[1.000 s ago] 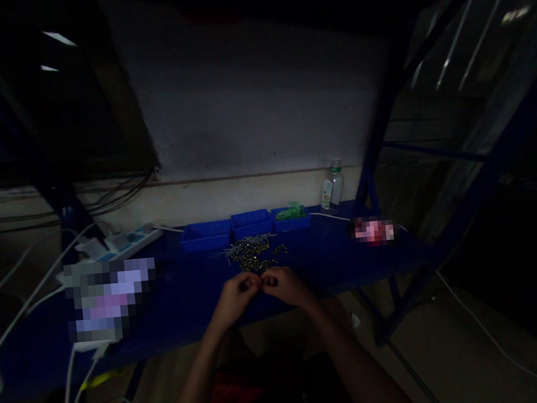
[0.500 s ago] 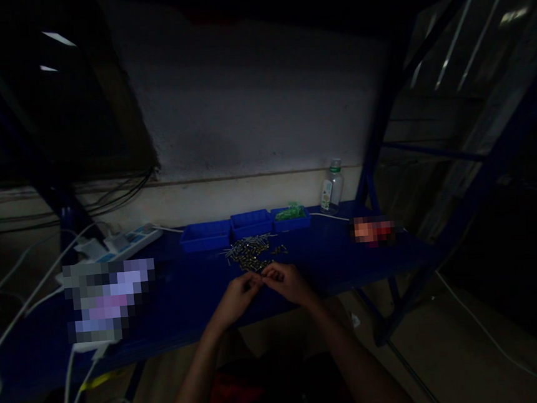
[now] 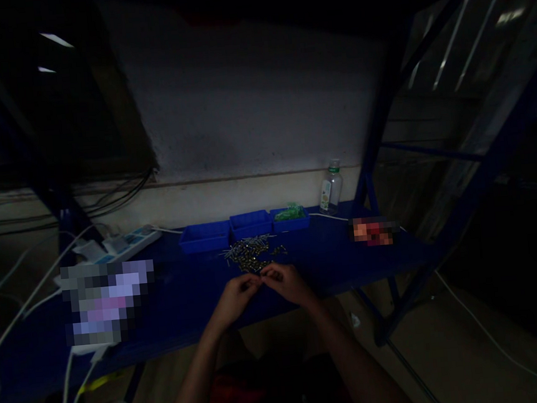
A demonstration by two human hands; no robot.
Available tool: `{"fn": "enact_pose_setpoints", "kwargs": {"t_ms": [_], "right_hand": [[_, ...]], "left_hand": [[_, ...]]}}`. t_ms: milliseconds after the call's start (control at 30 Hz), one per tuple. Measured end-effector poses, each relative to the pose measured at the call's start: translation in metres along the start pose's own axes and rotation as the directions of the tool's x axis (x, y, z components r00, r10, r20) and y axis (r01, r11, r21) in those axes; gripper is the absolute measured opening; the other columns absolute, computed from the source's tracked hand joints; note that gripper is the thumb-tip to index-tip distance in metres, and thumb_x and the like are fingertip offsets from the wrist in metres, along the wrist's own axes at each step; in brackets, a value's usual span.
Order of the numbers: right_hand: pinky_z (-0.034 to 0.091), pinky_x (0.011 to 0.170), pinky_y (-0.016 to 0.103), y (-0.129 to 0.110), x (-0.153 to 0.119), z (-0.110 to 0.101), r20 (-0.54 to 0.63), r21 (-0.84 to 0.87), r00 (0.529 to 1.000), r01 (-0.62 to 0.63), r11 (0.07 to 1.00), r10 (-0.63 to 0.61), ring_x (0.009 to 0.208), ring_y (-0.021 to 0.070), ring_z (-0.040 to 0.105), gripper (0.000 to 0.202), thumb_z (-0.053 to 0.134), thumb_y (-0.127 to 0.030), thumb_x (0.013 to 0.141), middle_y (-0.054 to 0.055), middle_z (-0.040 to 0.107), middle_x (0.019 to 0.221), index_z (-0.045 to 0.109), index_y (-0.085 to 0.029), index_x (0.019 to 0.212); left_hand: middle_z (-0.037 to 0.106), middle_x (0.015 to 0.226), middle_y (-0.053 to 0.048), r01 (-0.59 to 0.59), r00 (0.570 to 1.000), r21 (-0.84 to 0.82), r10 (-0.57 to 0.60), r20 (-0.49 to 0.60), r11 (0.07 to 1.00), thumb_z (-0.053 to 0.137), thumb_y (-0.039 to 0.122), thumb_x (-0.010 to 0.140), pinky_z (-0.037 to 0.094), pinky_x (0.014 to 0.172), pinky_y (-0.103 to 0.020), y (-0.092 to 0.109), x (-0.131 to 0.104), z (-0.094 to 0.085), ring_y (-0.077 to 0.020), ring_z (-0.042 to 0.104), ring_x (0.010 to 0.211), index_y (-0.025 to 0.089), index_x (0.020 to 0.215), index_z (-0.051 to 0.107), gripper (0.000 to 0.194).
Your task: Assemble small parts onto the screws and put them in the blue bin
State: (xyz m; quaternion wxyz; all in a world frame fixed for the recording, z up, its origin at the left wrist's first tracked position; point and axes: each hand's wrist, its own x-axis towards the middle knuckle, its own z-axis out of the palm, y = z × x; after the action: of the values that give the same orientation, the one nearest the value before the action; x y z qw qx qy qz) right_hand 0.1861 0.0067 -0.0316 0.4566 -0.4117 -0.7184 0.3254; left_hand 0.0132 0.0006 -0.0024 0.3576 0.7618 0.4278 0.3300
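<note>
My left hand (image 3: 239,297) and my right hand (image 3: 285,281) meet at the fingertips over the near part of the blue table. Both are closed in a pinch; whatever lies between the fingers is too small and dark to make out. Just beyond them is a heap of small metal parts (image 3: 250,253), brass-coloured pieces in front and thin silvery screw- or nail-like ones behind. A few loose brass-coloured pieces (image 3: 279,250) lie to the right of the heap.
Behind the heap stand a blue bin (image 3: 204,237), a second blue bin (image 3: 250,224) and a third bin holding green plastic (image 3: 290,213). A clear bottle (image 3: 331,188) is at the back right. A power strip (image 3: 131,242) with white cables and a blurred-out item (image 3: 112,300) are left.
My hands stay together at nearly the same spot, fingertips still pinched. The whole view has shifted very slightly; the heap looks unchanged.
</note>
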Motion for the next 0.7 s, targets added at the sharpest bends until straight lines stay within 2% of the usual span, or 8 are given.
{"fn": "enact_pose_setpoints", "kwargs": {"t_ms": [167, 433, 567, 700], "right_hand": [[0.045, 0.067, 0.023, 0.0009, 0.0002, 0.0014, -0.027, 0.012, 1.000, 0.011, 1.000, -0.010, 0.074, 0.0134, 0.061, 0.016, 0.054, -0.030, 0.080, 0.001, 0.066, 0.079, 0.062, -0.019, 0.089], [0.044, 0.062, 0.021, -0.0016, -0.0003, -0.0002, -0.004, 0.007, 1.000, 0.017, 1.000, -0.017, 0.068, 0.0116, 0.059, 0.020, 0.055, -0.028, 0.079, 0.000, 0.065, 0.077, 0.063, -0.019, 0.094], [0.043, 0.061, 0.022, -0.0001, 0.0007, -0.0007, -0.043, -0.008, 0.999, 0.001, 1.000, -0.001, 0.066, 0.0117, 0.058, 0.022, 0.055, -0.028, 0.079, 0.000, 0.064, 0.075, 0.062, -0.018, 0.098], [0.043, 0.060, 0.021, 0.0033, 0.0021, 0.0004, -0.074, -0.039, 0.997, -0.014, 0.999, 0.011, 0.065, 0.0115, 0.058, 0.020, 0.053, -0.028, 0.080, 0.000, 0.063, 0.072, 0.062, -0.018, 0.095]], "left_hand": [[0.069, 0.079, -0.004, 0.015, 1.000, -0.002, -0.015, -0.022, 1.000, 0.051, 0.039, 0.078, 0.042, 0.065, -0.023, -0.0038, -0.0001, 0.0003, -0.0181, 0.060, 0.073, 0.014, 0.083, 0.067, 0.030], [0.070, 0.081, -0.004, 0.008, 0.998, 0.014, -0.007, -0.063, 1.000, 0.052, 0.039, 0.079, 0.044, 0.067, -0.024, -0.0040, -0.0003, 0.0000, -0.0191, 0.061, 0.075, 0.014, 0.085, 0.068, 0.031], [0.070, 0.082, -0.005, 0.041, 0.984, -0.003, -0.041, -0.171, 0.999, 0.054, 0.040, 0.077, 0.045, 0.069, -0.025, -0.0020, -0.0031, 0.0006, -0.0196, 0.062, 0.077, 0.015, 0.085, 0.068, 0.030], [0.071, 0.089, -0.006, 0.068, 0.943, -0.003, -0.065, -0.327, 0.998, 0.055, 0.043, 0.076, 0.046, 0.071, -0.025, -0.0064, -0.0025, -0.0047, -0.0203, 0.063, 0.080, 0.014, 0.088, 0.068, 0.034]]}}
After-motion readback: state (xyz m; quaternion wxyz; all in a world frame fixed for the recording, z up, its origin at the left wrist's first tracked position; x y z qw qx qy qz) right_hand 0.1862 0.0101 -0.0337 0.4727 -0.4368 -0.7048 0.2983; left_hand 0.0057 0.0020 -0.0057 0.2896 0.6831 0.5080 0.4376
